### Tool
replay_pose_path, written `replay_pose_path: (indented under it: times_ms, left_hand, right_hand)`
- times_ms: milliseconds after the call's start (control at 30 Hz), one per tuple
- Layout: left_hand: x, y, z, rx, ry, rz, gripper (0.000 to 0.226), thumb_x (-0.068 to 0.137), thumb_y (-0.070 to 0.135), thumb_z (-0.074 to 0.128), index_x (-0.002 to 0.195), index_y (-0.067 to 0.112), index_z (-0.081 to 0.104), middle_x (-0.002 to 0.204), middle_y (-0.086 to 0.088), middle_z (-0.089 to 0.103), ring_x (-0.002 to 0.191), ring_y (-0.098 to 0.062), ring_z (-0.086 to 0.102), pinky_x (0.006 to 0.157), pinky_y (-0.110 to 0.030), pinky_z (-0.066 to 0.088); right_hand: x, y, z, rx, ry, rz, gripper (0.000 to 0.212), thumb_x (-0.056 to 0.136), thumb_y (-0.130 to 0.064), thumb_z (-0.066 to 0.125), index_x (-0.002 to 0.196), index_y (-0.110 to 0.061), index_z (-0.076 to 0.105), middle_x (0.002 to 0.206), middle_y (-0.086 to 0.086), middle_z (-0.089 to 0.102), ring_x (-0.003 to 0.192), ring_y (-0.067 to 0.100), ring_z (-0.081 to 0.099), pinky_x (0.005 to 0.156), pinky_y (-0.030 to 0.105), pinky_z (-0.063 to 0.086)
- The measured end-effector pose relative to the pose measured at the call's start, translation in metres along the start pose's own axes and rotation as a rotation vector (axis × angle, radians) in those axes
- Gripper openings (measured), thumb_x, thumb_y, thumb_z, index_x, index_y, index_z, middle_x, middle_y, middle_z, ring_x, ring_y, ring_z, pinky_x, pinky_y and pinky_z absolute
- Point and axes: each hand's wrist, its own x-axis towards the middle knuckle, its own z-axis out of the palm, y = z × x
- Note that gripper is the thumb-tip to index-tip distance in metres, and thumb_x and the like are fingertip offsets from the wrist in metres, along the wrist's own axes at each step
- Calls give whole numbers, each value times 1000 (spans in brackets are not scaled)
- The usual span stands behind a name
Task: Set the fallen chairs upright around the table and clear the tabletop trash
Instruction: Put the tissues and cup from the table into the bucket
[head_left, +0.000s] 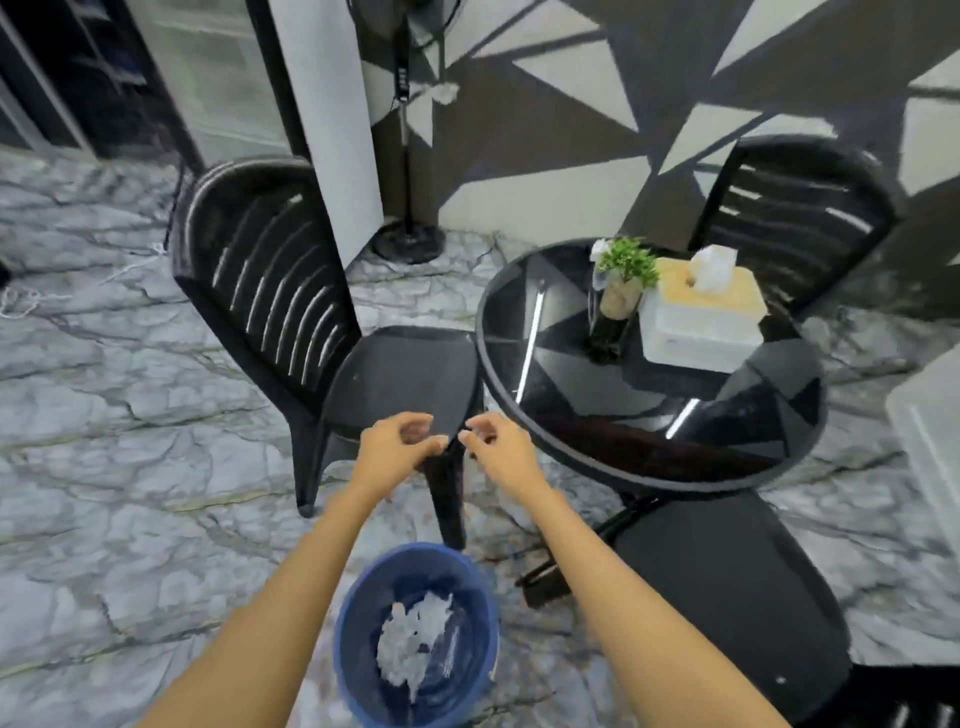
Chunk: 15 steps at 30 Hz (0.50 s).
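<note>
Your left hand (400, 441) and right hand (493, 441) hover loosely curled, empty, because the trash (410, 639) lies in the bin (358, 618) near the bench (597, 395).

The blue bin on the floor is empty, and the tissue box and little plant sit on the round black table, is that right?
Not quite: the blue bin is not empty; it holds crumpled white trash, as the head view shows. The tissue box and little plant do sit on the round black table.

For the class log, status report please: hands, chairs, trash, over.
Left hand, right hand empty, loosely curled. Left chair, far chair upright. Trash in bin; table holds plant, tissue box.
</note>
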Motion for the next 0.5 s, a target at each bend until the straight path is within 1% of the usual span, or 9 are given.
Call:
replay_pose_path:
  times_ms: [67,133,167,233,267,333,367,467,500]
  left_hand:
    - [11,45,-6,15,-10,64,43,76,26,75,115,10,64,113,-9,68,104,-16,62,92,-25,46]
    - [27,82,-6,19,-28,124,43,76,30,74,114,13,64,114,-6,67,105,-15,61,97,-30,46]
    - [34,99,-3,17,-33,156,42,76,31,74,113,14,64,114,-5,67,105,-14,61,98,-30,46]
    - [50,126,6,4,-41,203,41,78,32,72,114,15,63,112,-4,65,99,-11,58,95,-27,45]
    - [59,137,11,4,-43,220,40,80,33,70,115,14,63,112,-3,65,97,-10,57,92,-26,44]
    - [78,156,24,15,-50,243,41,83,35,67,117,14,62,112,-1,64,97,-9,55,90,-24,42]
    - [90,163,31,25,-52,249,40,84,35,65,118,14,62,112,-1,64,97,-9,55,89,-23,41]
    - [132,180,52,55,-46,249,38,85,33,64,117,14,63,115,-3,65,98,-10,56,85,-25,43]
    - [148,185,60,55,-47,242,37,85,32,64,117,14,63,114,-3,66,98,-11,56,85,-26,45]
  right_hand:
    - [10,-28,-36,-1,66,-45,27,87,-25,63,107,-7,63,111,12,64,104,22,60,89,25,44]
    - [20,-47,-74,-17,130,-82,27,87,-28,64,106,-9,63,111,12,63,104,22,60,87,24,44]
    - [25,-53,-92,-16,162,-97,28,87,-28,64,106,-9,64,111,11,63,104,21,60,88,23,44]
    - [35,-62,-129,-7,227,-131,27,87,-27,65,106,-7,64,108,10,63,100,19,60,89,26,46]
    - [41,-64,-148,-9,256,-146,28,87,-26,65,106,-6,63,105,8,63,96,17,59,87,25,45]
    - [56,-66,-185,-15,301,-159,29,87,-26,65,107,-6,62,105,6,62,93,12,53,81,18,38]
    - [67,-65,-203,-10,322,-160,29,87,-26,65,108,-6,62,106,5,62,94,10,52,81,17,36]
    - [109,-58,-257,16,393,-147,29,86,-26,66,107,-6,63,108,6,63,96,13,54,84,20,41]
    - [125,-54,-273,24,411,-141,29,85,-26,66,107,-7,63,108,7,64,96,13,55,82,18,43]
